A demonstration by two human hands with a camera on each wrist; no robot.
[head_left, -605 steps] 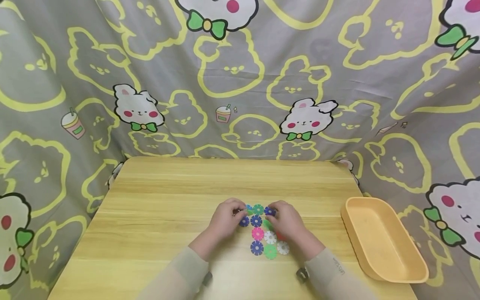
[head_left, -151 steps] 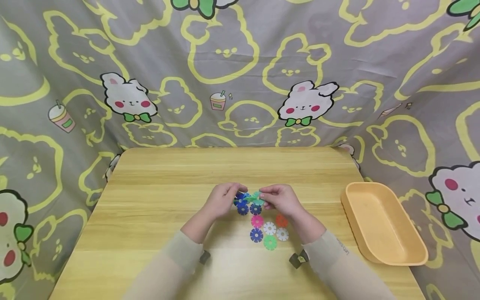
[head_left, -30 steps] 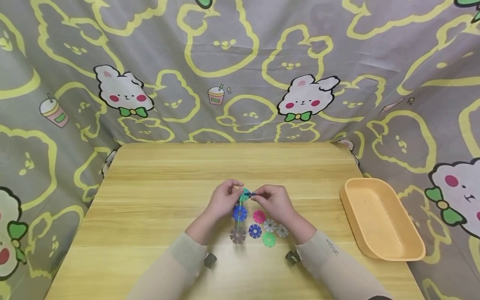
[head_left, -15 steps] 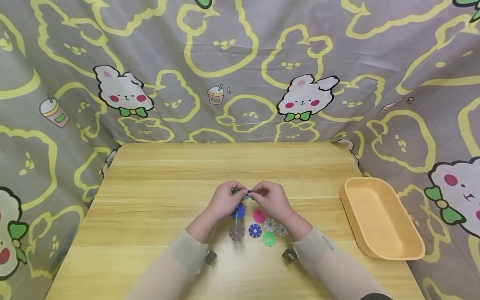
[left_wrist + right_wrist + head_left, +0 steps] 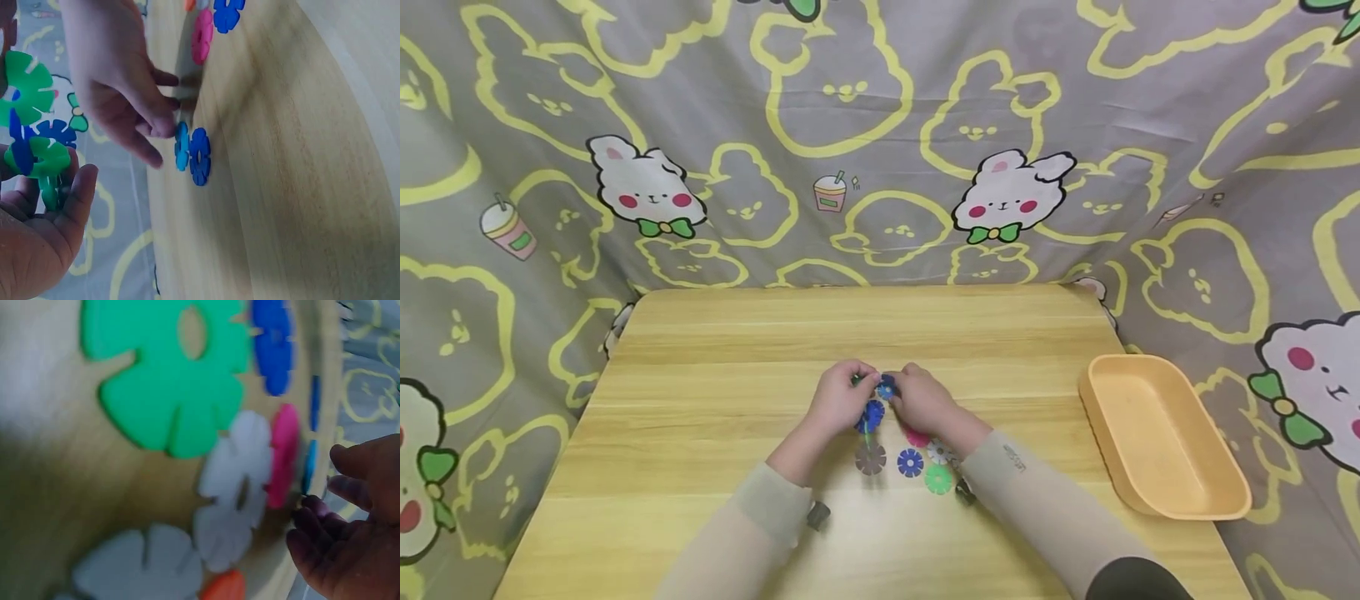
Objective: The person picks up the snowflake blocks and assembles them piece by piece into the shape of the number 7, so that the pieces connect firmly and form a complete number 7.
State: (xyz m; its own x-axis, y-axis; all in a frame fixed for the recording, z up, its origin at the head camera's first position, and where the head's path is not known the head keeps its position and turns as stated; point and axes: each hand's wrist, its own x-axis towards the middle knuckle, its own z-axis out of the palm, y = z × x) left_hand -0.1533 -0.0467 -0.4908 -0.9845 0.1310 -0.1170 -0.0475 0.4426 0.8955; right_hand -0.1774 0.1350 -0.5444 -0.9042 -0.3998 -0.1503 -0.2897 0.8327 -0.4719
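My left hand (image 5: 841, 400) pinches a chain of joined, slotted snowflake discs. A blue disc (image 5: 871, 415) and a brown disc (image 5: 871, 459) hang below it in the head view. Close up in the left wrist view, the held chain shows green discs (image 5: 39, 157) with a blue one set crosswise. My right hand (image 5: 925, 404) reaches low over the table, fingers loosely bent and holding nothing. Its fingertips come right beside a light blue disc (image 5: 181, 147), which lies against a dark blue disc (image 5: 200, 156). The right wrist view shows the same light blue disc (image 5: 309, 467) at the fingertips.
Loose discs lie nearer the body: pink (image 5: 917, 437), dark blue (image 5: 910, 462), green (image 5: 938, 478), white (image 5: 938, 451), and an orange one (image 5: 226, 586) partly seen. A yellow-orange tray (image 5: 1165, 442) stands at the table's right edge. A patterned curtain (image 5: 880, 125) surrounds the table.
Half a second ago my right hand pinched a dark blue disc at the chain; now it has let go and moved down beside the light blue disc. The chain shifted slightly left.
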